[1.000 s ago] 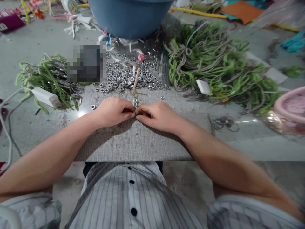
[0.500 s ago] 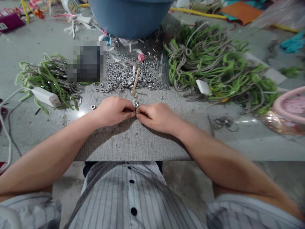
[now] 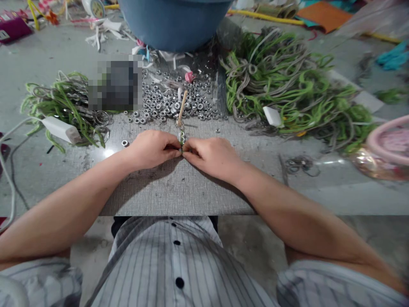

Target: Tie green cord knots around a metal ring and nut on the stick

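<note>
My left hand [image 3: 153, 148] and my right hand [image 3: 209, 153] meet fingertip to fingertip just above the grey tabletop. Both pinch a thin green cord [image 3: 182, 144], mostly hidden by the fingers. Right beyond the fingertips, shiny metal nuts [image 3: 182, 135] sit along the cord. Its far end runs to the foot of a slim wooden stick [image 3: 182, 107] that stands up from the table. Behind the stick spreads a heap of loose metal nuts [image 3: 159, 106]. A single nut [image 3: 125, 143] lies beside my left wrist.
A blue tub [image 3: 175, 25] stands at the back. Green and grey cords lie in a big pile [image 3: 281, 85] at right and a smaller bundle [image 3: 64, 106] with metal rings at left. A white plug-like block [image 3: 62, 130] trails a cable. A pink-rimmed item [image 3: 391, 140] sits far right.
Both hands stay in nearly the same place, pinching the cord. My right fingers have shifted very slightly, and a bit of green shows between them now.
</note>
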{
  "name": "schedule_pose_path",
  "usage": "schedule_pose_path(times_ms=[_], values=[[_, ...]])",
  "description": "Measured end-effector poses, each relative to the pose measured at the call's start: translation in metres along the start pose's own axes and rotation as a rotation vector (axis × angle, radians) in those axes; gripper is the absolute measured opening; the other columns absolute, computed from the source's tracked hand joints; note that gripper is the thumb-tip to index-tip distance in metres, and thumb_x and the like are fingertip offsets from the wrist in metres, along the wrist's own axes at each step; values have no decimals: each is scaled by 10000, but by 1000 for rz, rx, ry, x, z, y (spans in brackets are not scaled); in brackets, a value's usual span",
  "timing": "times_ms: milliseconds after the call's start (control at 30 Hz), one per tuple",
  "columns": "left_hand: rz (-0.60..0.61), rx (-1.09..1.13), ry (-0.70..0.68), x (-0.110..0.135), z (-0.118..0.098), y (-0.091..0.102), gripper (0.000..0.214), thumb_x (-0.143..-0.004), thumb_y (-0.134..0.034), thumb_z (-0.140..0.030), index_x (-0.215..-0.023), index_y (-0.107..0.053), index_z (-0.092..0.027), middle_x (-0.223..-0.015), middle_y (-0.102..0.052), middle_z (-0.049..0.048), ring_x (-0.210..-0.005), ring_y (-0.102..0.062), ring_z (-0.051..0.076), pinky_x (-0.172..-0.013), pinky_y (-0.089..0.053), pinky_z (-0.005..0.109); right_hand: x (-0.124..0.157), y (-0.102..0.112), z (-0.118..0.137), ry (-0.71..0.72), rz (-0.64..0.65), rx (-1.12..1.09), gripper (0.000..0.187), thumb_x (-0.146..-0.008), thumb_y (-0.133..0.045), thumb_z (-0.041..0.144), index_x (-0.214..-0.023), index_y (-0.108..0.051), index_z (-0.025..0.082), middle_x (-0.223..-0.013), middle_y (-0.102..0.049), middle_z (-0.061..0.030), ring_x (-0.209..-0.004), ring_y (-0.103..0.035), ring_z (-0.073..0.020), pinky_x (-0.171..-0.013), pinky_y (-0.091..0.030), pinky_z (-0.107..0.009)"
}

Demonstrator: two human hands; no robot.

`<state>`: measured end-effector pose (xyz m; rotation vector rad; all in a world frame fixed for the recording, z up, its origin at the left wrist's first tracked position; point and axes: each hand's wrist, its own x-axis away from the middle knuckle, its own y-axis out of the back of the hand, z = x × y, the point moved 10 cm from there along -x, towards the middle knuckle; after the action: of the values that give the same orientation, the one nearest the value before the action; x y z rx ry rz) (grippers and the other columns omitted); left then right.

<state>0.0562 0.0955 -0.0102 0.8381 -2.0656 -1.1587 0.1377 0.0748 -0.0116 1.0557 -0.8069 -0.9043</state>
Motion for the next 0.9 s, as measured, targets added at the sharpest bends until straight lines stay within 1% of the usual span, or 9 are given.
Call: schedule_pose_path(times_ms=[100,200,300,500,667,767,900], values=[[-13,-11,-6,0,0,0,221,-839,-580,-292,-965,-750,-225,-784,-734,19,-700,-638,168,-600,-380,257,-1,2,-6,-29,3,-67,159,-874,-598,307,-984,-637,198,-706,-634,3,-655,-558,-162,-568,-256,-268],[-22,-25,-6,1,1,-1,219,-836,-588,-301,-970,-747,-234,-807,-738,18,-712,-639,168,-610,-382,259,-1,1,-10,-39,39,-128,219,-839,-661,341,-1003,-610,205,-703,-613,28,-633,-539,-142,-569,-266,-261],[-39,-39,-21,1,0,0,220,-835,-588,-307,-975,-743,-240,-824,-740,15,-726,-642,166,-615,-381,256,-1,0,-11,-29,58,-134,288,-813,-696,385,-1017,-593,210,-737,-617,34,-639,-539,-136,-569,-260,-260],[-49,-77,-26,2,-2,-1,213,-839,-588,-300,-981,-733,-234,-832,-737,14,-743,-648,174,-612,-373,259,0,1,-12,-11,51,-70,404,-782,-716,464,-1065,-574,212,-829,-642,11,-707,-571,-158,-584,-272,-264],[-94,-148,-55,5,-6,-2,224,-845,-570,-321,-985,-710,-217,-800,-718,16,-726,-648,186,-580,-353,269,1,0,-11,11,77,-29,462,-783,-708,506,-1096,-563,200,-905,-653,-24,-774,-589,-188,-597,-284,-273],[-118,-194,-60,8,-11,-2,244,-861,-533,-339,-979,-688,-193,-833,-716,35,-756,-662,205,-569,-361,278,1,0,-10,13,88,-17,477,-784,-705,514,-1103,-559,192,-927,-652,-37,-796,-593,-202,-605,-292,-278],[-153,-253,-32,10,-19,-3,321,-894,-492,-427,-997,-658,-172,-902,-716,69,-836,-678,242,-579,-401,293,1,1,-9,16,77,-20,451,-785,-704,497,-1087,-567,192,-929,-650,-41,-792,-596,-202,-609,-300,-282]])
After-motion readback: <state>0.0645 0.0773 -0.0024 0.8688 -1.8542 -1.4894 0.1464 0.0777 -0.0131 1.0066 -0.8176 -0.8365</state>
